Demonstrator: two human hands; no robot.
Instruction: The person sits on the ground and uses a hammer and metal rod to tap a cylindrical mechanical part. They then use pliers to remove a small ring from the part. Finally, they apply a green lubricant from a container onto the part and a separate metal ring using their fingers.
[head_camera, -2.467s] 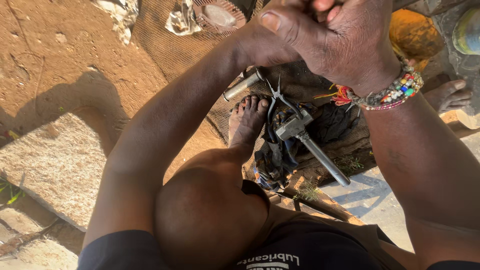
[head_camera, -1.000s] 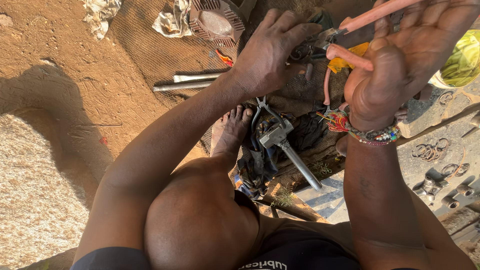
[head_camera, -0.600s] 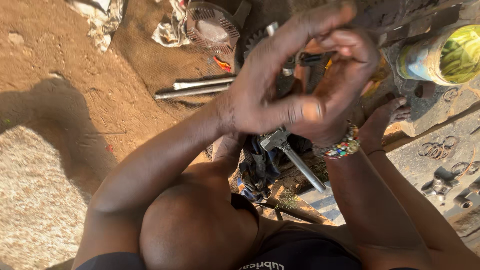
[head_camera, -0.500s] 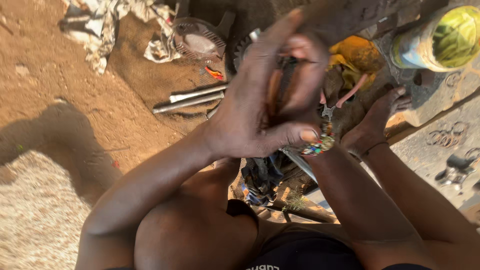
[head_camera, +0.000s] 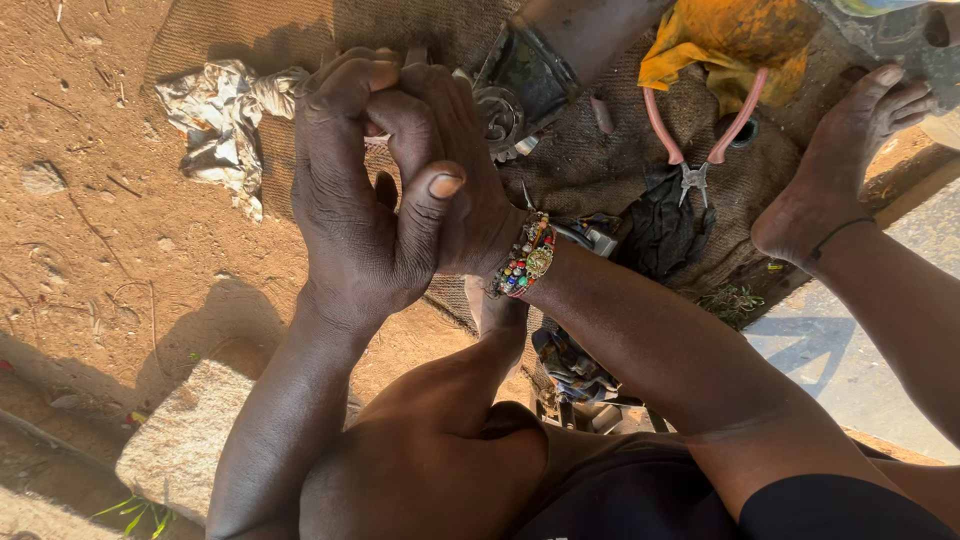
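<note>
Woven mat (head_camera: 600, 170): spread on bare dirt, carrying the tools. Left hand (head_camera: 350, 200): clenched around the right hand (head_camera: 450, 180), both raised above the mat; whether either grasps anything cannot be told. Pink-handled pliers (head_camera: 700, 140): lying on the mat beside a yellow cloth (head_camera: 730, 35), well apart from the hands. Beaded bracelet (head_camera: 525, 258): on the right wrist.

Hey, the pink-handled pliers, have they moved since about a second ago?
Yes. Then the right hand held them up; now the pink-handled pliers lie on the woven mat beside the yellow cloth, and the right hand clasps the left hand.
</note>
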